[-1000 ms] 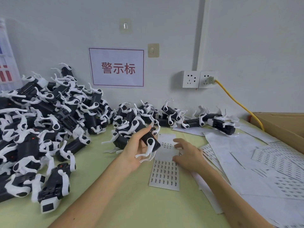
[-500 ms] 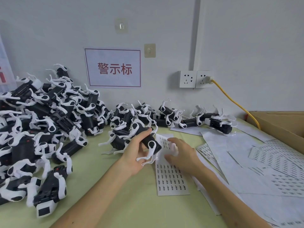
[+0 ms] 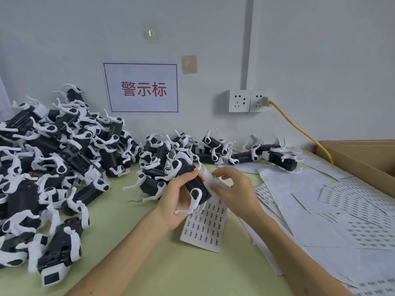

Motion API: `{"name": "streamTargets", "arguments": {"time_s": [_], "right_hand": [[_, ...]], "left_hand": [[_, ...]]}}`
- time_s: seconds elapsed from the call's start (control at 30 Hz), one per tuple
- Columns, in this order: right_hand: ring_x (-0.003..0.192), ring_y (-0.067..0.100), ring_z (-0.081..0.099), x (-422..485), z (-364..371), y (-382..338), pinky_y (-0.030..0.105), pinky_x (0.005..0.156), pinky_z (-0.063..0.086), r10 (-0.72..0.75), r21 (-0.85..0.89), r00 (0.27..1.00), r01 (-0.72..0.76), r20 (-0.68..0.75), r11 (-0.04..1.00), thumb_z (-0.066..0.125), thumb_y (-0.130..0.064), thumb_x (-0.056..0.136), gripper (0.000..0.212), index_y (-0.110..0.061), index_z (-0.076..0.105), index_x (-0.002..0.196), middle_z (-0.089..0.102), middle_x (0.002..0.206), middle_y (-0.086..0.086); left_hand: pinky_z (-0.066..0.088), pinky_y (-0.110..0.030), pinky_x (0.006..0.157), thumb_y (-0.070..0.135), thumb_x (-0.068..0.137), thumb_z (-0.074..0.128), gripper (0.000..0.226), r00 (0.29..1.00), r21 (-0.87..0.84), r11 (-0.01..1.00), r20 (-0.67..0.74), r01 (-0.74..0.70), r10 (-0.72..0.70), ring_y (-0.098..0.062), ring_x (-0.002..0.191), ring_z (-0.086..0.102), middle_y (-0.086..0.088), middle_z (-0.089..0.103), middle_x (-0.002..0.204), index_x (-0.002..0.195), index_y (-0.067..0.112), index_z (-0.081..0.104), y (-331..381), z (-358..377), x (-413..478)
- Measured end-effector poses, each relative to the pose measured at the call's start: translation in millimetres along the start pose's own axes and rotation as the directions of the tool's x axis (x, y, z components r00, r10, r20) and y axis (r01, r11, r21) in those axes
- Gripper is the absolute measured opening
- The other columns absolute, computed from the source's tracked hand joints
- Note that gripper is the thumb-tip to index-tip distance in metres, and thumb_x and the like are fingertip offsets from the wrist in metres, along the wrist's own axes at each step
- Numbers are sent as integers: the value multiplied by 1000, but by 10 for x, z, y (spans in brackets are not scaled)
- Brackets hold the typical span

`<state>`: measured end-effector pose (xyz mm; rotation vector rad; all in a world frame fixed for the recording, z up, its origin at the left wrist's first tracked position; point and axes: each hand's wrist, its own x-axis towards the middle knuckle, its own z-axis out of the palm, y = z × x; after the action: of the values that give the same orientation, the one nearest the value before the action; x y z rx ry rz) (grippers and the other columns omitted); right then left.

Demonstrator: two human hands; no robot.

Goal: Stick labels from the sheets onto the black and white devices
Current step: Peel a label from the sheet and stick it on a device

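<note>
While left hand (image 3: 174, 202) grips device (image 3: 197, 185) and right hand (image 3: 234, 192) pinches sheet (image 3: 205, 228), piled devices (image 3: 53, 163) crowd green table (image 3: 132, 242).

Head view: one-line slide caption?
Left hand grips a device over a label sheet; fingers of the right hand meet the sheet's raised top edge, device pile at left.

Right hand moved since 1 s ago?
Yes. Against the wall socket, the right hand went up towards it and slightly left: off the flat label sheet, now pinching its raised top end beside the device in the left hand.
</note>
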<state>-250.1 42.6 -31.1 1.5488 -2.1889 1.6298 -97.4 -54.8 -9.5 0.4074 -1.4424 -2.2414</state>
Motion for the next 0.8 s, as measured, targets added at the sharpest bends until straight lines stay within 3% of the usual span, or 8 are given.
{"name": "streamTargets", "arguments": {"time_s": [0.1, 0.23, 0.37, 0.63, 0.8], "right_hand": [[101, -5, 58, -1, -10, -9, 17, 75, 40, 28, 51, 1000, -28, -8, 998, 76, -24, 88, 20, -40, 67, 95, 68, 100, -27], [93, -3, 61, -5, -14, -30, 11, 66, 39, 19, 33, 999, -19, -28, 999, 77, -30, 88, 7, -33, 72, 92, 69, 93, -25], [80, -1, 62, 1, -37, -60, 9, 60, 43, 53, 100, 998, -49, -37, 994, 79, -29, 86, 12, -33, 72, 79, 69, 86, -30], [71, 5, 65, -5, -53, -83, 15, 59, 48, 72, 99, 996, -66, -54, 993, 76, -26, 88, 17, -31, 74, 72, 72, 78, -21], [72, 17, 67, 31, -93, -92, 29, 65, 53, 134, 143, 989, -125, -59, 982, 72, -22, 91, 17, -27, 76, 75, 73, 76, -14]], "left_hand": [[52, -29, 52, 45, 57, 89, 43, 999, 29, 1000, -43, 0, 1, -21, 64, 64, -7, 64, 74, 83, 14, 74, -11, -2, -1], [53, -29, 54, 42, 64, 85, 33, 999, 35, 999, -47, -13, 15, -21, 63, 66, -7, 66, 73, 79, 16, 74, -49, 3, -2], [50, -26, 51, 47, 64, 82, 34, 998, 82, 996, -37, -40, 43, -20, 61, 65, -7, 65, 71, 78, 17, 73, -41, 17, -27], [50, -26, 51, 48, 58, 81, 39, 995, 148, 986, -65, -71, 81, -20, 58, 63, -7, 64, 70, 78, 16, 72, -61, 61, -37], [51, -27, 54, 47, 58, 82, 49, 990, 157, 984, -97, -86, 102, -18, 61, 64, -5, 65, 72, 89, 12, 69, -79, 58, -23]]}}
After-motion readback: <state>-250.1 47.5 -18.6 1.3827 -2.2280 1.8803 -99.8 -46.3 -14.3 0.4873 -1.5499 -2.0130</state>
